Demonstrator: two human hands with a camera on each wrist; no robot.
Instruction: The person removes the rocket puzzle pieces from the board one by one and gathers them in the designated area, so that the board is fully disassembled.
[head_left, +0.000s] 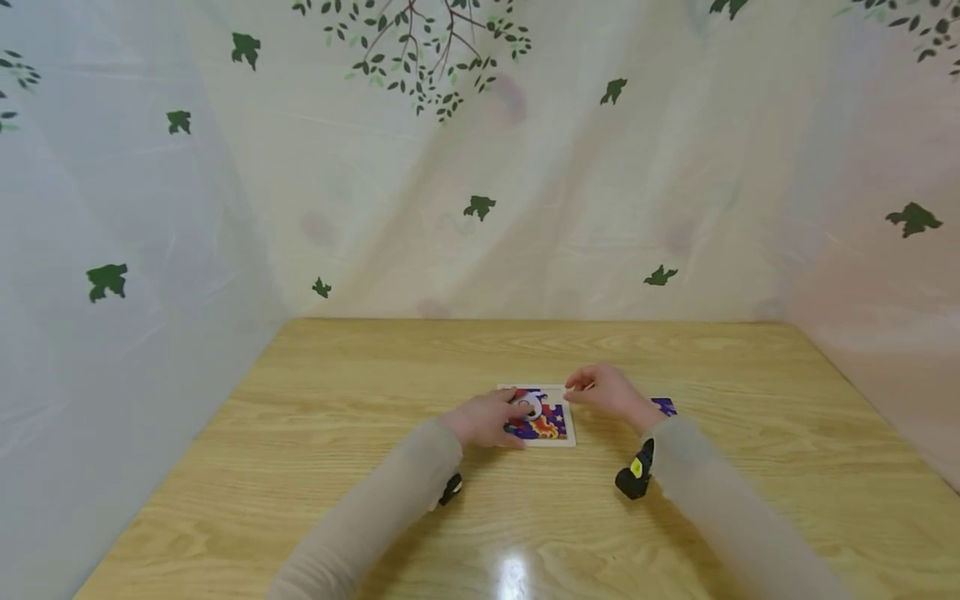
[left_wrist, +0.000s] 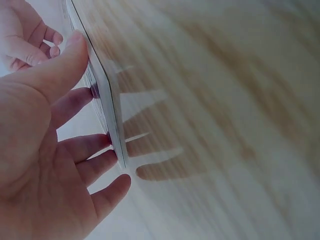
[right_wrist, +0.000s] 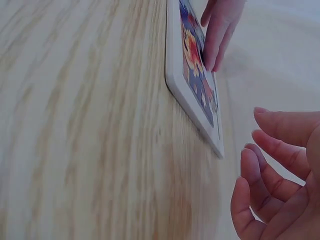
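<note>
A small jigsaw puzzle (head_left: 547, 427) in a pale frame lies flat on the table, showing an orange flame and a white round shape on purple. A cream patch of its base shows at the upper right. My left hand (head_left: 489, 419) rests over its left side with spread fingers, the fingertips touching it. In the left wrist view, the thumb and fingers of the left hand (left_wrist: 55, 120) lie along the board's edge (left_wrist: 107, 95). My right hand (head_left: 609, 392) hovers by the upper right corner. Its fingers (right_wrist: 272, 125) are loosely bent with nothing between them.
A loose purple puzzle piece (head_left: 663, 406) lies on the table just beyond the right wrist, partly covered by it. The wooden table (head_left: 337, 383) ends at a pale curtain (head_left: 390, 250) printed with leaves, which also hangs along both sides.
</note>
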